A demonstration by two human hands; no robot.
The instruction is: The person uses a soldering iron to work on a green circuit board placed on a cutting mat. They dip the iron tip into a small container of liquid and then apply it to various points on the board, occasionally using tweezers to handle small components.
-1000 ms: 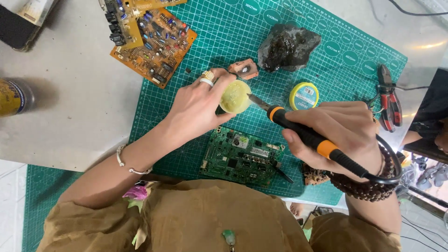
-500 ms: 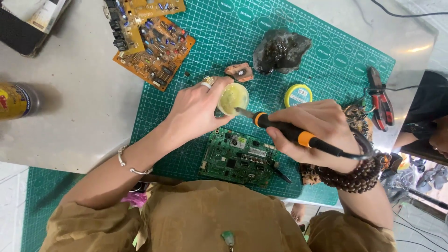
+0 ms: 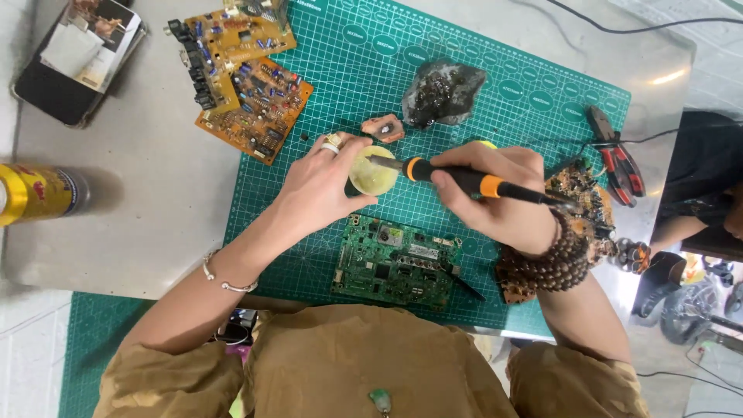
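I see a big green cutting mat (image 3: pixel 325 255) lying on a grey table (image 3: pixel 147 209). Near the top left of the mat sit two orange circuit boards (image 3: pixel 244 85), one partly on top of the other. A yellow can (image 3: pixel 39 193) lies on its side on the table, well off to the left, and a dark phone (image 3: pixel 77 62) rests in the far corner. A lumpy dark sponge (image 3: pixel 443 91) sits near the top of the mat, with a small copper-coloured piece (image 3: pixel 384 128) just beside it. Red pliers (image 3: pixel 617 157) lie at the right edge. A green circuit board (image 3: pixel 396 263) lies close to my body, below both hands, and nothing covers it. My left hand (image 3: pixel 317 190) curls around a small round yellow tin (image 3: pixel 373 174) and holds it steady on the mat, fingers bent over its left side. My right hand (image 3: pixel 495 201) is closed tight around a soldering iron (image 3: pixel 457 176) with a black and orange handle. The metal tip points left and touches the yellow stuff inside the tin. Brown bead bracelets (image 3: pixel 553 263) wrap my right wrist.
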